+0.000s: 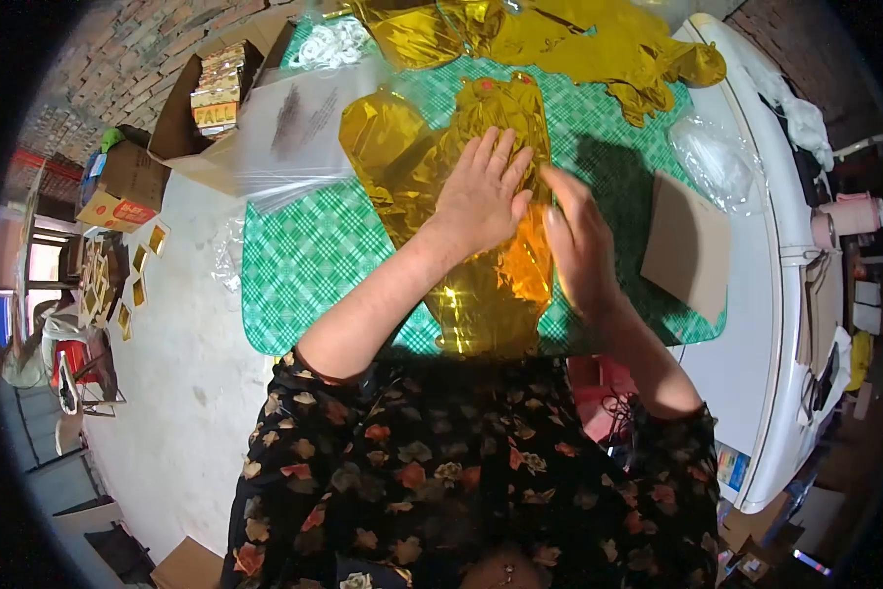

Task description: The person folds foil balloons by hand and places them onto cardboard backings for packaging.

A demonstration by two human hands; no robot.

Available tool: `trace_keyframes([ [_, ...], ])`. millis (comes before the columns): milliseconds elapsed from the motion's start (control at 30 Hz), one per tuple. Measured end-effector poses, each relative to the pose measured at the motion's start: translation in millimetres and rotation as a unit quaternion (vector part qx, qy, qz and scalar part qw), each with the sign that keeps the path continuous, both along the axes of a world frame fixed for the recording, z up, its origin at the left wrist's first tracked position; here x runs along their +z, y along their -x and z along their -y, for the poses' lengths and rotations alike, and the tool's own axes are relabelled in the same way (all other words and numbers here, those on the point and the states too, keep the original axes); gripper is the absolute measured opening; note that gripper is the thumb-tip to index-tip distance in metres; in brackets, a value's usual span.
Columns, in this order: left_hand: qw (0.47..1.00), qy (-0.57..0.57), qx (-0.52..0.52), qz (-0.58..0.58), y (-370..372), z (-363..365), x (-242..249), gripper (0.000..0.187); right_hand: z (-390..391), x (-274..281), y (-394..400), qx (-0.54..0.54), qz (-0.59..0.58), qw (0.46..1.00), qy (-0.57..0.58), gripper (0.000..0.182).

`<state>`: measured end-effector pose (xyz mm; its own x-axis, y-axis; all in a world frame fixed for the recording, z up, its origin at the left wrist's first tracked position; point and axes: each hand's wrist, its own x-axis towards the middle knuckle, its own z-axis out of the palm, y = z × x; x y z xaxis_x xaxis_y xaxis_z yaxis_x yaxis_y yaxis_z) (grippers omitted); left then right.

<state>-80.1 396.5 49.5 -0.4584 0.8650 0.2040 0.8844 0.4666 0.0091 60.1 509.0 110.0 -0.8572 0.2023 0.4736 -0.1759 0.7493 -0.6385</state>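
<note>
A shiny gold foil balloon (496,319), flat and creased, lies on the green checked tablecloth (309,257) right in front of me. My left hand (481,191) rests on its upper part, palm down with the fingers stretched out. At the balloon's right edge is my right hand (581,240), slightly blurred, its fingers extended and nothing visible in them. A rounded lobe of the foil sticks out past my left hand to the upper left.
More gold foil (550,39) is heaped along the table's far side. Clear plastic sleeves (304,123) lie at the left beside an open carton (181,133). To the right are a cardboard sheet (689,245), a clear plastic bag (714,162) and a white appliance (756,294).
</note>
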Motion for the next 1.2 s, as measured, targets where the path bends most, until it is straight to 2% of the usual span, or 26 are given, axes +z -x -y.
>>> trace_keyframes([
  [33,1.000,0.008,0.000,0.005,0,-1,3,0.065,-5,-5,21,-0.033,0.013,0.999,0.026,0.043],
  [133,1.000,0.006,-0.005,0.029,1,-1,4,0.066,-20,-40,79,-0.015,-0.034,0.982,0.187,0.043],
  [267,0.999,0.028,0.000,0.045,2,-1,6,0.070,-28,-59,95,-0.026,0.018,0.979,0.201,0.044],
  [367,0.998,-0.053,-0.012,0.039,2,1,-3,0.069,-24,-53,92,-0.016,0.025,0.972,0.231,0.044],
  [467,0.992,-0.108,-0.021,0.062,6,0,-9,0.068,-23,-54,91,-0.010,0.023,0.976,0.215,0.044],
  [533,0.978,-0.191,-0.027,0.083,6,5,3,0.065,-22,-54,92,-0.005,0.024,0.981,0.192,0.043],
  [667,0.940,-0.285,0.033,0.183,5,45,35,0.062,-22,-53,92,-0.004,0.024,0.990,0.141,0.038],
  [733,0.871,-0.352,0.095,0.330,0,84,40,0.059,-23,-55,93,-0.011,0.019,0.993,0.116,0.037],
  [833,0.711,-0.447,0.171,0.515,-18,136,46,0.055,-20,-57,94,-0.019,0.018,0.997,0.070,0.036],
  [867,0.699,-0.431,0.194,0.537,-20,152,41,0.060,-21,-59,94,-0.022,0.022,0.999,0.045,0.036],
  [967,0.562,-0.499,0.198,0.629,-37,166,50,0.065,-21,-59,94,-0.022,0.028,0.999,0.012,0.035],
  [1000,0.535,-0.496,0.218,0.648,-39,166,56,0.068,-20,-58,93,-0.023,0.030,0.999,0.011,0.035],
  [1200,0.461,-0.485,0.211,0.712,-23,154,53,0.066,-18,-59,93,-0.034,0.031,0.999,0.013,0.034],
])
